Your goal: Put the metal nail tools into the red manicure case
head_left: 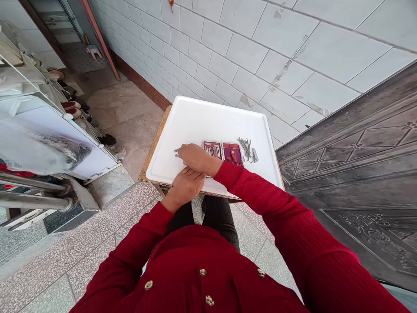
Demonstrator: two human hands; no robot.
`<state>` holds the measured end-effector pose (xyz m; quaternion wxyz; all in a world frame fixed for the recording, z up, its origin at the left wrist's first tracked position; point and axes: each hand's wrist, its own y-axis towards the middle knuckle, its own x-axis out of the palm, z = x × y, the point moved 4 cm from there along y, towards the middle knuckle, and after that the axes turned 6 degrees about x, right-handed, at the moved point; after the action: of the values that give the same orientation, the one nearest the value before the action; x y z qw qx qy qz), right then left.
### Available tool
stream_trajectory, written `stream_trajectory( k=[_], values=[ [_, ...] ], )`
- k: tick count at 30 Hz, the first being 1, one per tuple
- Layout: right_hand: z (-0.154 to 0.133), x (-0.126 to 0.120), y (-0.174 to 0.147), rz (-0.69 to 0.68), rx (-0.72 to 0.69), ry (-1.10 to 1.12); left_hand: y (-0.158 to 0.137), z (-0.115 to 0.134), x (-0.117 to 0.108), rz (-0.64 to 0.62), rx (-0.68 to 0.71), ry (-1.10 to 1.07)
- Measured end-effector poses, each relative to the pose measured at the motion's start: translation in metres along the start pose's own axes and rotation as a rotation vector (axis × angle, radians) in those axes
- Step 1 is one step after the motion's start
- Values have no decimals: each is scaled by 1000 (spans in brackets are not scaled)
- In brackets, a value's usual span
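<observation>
My right hand [194, 157] reaches across to the left over a white tray [208, 115], its fingers curled downward. Small metal pieces [177, 153] stick out by its fingertips; their kind is too small to tell. My left hand [186, 187] is just below, at the tray's near edge, with its fingers pressed together against the underside of my right wrist. Whatever the left fingers may hold is hidden. Beside the right wrist lies an opened dark red manicure case [212, 149] with several slim metal tools in its left half. The right forearm covers part of the case.
To the case's right lie metal nippers and scissors [246, 151] and a nail clipper [255, 155]. The tray rests on a wooden-edged table [153, 158] against a tiled wall [221, 48]. A dark patterned door [352, 161] stands at right, a shoe rack [70, 117] at left.
</observation>
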<state>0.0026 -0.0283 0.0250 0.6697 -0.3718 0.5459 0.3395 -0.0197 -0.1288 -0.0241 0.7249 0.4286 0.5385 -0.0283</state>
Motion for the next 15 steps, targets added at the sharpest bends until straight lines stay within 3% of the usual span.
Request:
stream_trajectory(
  k=[9, 15],
  values=[
    [3, 1, 0, 6, 1, 23, 0, 0, 2, 26, 11, 0],
    [23, -6, -18, -25, 138, 36, 1, 0, 1, 9, 8, -6]
  ],
)
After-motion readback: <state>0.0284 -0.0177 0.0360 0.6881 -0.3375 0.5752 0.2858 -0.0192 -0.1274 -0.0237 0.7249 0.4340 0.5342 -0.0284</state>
